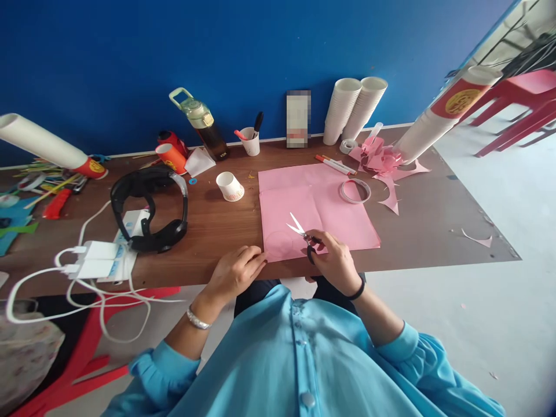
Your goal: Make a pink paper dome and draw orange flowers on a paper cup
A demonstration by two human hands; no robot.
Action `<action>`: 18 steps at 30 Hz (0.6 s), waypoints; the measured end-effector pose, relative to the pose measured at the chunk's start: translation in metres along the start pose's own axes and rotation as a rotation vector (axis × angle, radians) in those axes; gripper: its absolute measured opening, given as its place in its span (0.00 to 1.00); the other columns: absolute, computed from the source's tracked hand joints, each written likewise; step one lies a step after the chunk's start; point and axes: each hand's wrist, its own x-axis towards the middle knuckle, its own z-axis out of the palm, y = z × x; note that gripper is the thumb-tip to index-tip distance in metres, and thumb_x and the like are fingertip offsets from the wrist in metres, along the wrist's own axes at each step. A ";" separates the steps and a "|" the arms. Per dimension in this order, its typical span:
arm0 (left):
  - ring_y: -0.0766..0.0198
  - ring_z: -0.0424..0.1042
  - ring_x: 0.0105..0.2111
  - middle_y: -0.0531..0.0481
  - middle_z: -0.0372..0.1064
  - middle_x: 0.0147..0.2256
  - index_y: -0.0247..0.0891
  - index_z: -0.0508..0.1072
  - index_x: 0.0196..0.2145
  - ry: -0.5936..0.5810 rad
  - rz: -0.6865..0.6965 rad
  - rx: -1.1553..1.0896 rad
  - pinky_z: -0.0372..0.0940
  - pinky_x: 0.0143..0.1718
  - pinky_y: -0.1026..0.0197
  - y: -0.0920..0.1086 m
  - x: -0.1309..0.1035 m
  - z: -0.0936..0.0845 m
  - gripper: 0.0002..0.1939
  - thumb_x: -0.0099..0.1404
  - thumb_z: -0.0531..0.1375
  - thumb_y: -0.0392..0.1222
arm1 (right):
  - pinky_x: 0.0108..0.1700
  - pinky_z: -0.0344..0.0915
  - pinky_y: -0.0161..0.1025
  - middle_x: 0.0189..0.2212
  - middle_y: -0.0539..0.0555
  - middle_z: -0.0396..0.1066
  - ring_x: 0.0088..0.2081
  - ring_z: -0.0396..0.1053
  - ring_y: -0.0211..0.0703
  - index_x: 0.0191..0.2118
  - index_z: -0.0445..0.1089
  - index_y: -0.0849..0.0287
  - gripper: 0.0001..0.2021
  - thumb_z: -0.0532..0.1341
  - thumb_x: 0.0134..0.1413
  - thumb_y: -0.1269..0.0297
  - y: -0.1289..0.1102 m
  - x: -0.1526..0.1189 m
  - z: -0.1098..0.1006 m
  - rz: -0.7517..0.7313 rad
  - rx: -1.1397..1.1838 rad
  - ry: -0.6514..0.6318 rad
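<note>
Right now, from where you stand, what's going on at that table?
A person's right hand holds scissors, blades open over pink paper. The left hand is at the paper's near left corner, beside a faintly drawn circle. A pale ring lies on the paper's right part, and cut pink scraps lie beyond it.

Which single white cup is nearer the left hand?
The cup between the black headset and pink paper; the other cup, farther back by the blue wall, holds pens.
</note>
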 end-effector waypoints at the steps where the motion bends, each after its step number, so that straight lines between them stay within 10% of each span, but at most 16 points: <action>1: 0.61 0.75 0.36 0.46 0.76 0.39 0.40 0.76 0.49 -0.004 0.021 0.011 0.69 0.37 0.58 -0.001 0.002 0.000 0.11 0.73 0.56 0.36 | 0.40 0.73 0.40 0.39 0.53 0.78 0.37 0.76 0.44 0.49 0.71 0.53 0.18 0.59 0.54 0.75 0.000 0.000 0.004 -0.006 -0.008 -0.006; 18: 0.59 0.77 0.40 0.45 0.77 0.40 0.36 0.78 0.43 0.146 0.063 -0.091 0.74 0.42 0.57 -0.012 0.018 0.002 0.08 0.70 0.59 0.33 | 0.46 0.73 0.42 0.42 0.54 0.79 0.44 0.77 0.47 0.49 0.72 0.55 0.19 0.61 0.54 0.80 -0.010 0.015 0.035 -0.187 -0.042 -0.161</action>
